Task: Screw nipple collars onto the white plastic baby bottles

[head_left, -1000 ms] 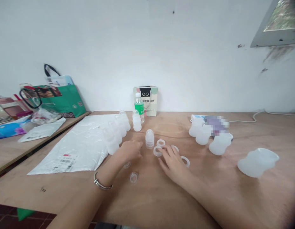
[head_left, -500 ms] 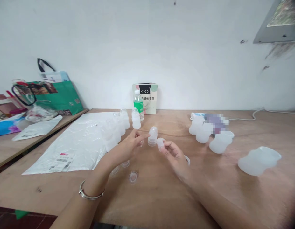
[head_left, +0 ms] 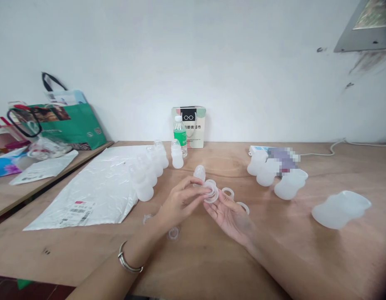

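Note:
My left hand reaches in with its fingertips pressed at a small clear bottle nipple, whose round base faces me. It sits at a translucent screw ring, which my right hand holds from the right, palm turned up. How far the nipple is inside the ring, I cannot tell. Just behind the fingers stands a clear domed bottle cap. Beside my right hand lie two loose rings, one behind the other. Under my left forearm, a clear nipple rests on the table.
Several capped baby bottles stand in a row by a white plastic mailer. Open frosted bottle bodies line the right side. At the back are a water bottle and a paper bag; a green bag is left.
My left hand has picked up a nipple and brought it to the ring in my right hand. The right hand has rolled palm up, and the ring now faces me.

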Demonstrator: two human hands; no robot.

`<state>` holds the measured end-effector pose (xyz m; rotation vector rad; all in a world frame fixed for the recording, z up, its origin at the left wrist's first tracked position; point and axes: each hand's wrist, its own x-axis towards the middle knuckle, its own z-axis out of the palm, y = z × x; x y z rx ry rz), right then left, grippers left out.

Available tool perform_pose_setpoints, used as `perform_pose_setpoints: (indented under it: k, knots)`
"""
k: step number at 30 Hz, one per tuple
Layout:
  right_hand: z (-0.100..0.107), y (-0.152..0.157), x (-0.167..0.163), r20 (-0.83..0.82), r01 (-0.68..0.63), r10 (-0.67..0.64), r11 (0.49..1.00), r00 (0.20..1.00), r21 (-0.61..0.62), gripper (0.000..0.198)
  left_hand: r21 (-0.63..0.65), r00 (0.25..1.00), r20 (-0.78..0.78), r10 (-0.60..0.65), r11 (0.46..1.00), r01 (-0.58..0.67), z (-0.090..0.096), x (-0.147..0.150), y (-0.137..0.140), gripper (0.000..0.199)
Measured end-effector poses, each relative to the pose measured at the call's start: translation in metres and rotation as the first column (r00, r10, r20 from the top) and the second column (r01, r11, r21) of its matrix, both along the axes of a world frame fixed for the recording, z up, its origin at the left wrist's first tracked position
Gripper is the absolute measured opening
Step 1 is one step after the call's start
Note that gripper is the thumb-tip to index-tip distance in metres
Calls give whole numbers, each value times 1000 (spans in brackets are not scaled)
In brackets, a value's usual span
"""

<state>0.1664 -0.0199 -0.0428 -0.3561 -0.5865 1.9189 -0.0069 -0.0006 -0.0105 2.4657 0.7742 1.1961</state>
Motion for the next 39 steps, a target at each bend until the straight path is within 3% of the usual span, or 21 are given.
perform_pose_setpoints:
  k: [6,10,14,19,25,29,34,39]
  knots:
    - [-1,1,2,141,-3,-3,999,990,45,24,-15,990,-139,3,1000,-5,2,2,-8,43]
    - [-5,2,1,211,31,-43,998,977,60,22,78,994,-106,33,997,-25,-1,7,-9,24]
    - [-8,2,-1,233,66,-73,997,970,39,14,58,996,-69,53,997,-49,-4,9,-9,23]
    - [-4,-1,-2,212,120,-127,992,969,45,11,-84,989,2,150,985,-150,0,11,-10,60]
    - [2,-1,-3,337,161,-187,982,923,102,17,-8,990,18,142,990,-142,2,14,-17,35]
    - [0,-4,-4,318,125,-142,990,937,72,17,46,989,66,134,989,-137,2,15,-22,35]
    - [-3,-8,-8,277,154,-138,987,951,-37,15,24,969,68,236,971,-238,3,16,-22,33]
    - [-3,-6,-7,279,186,-192,981,941,49,17,28,980,105,171,984,-175,1,16,-22,35]
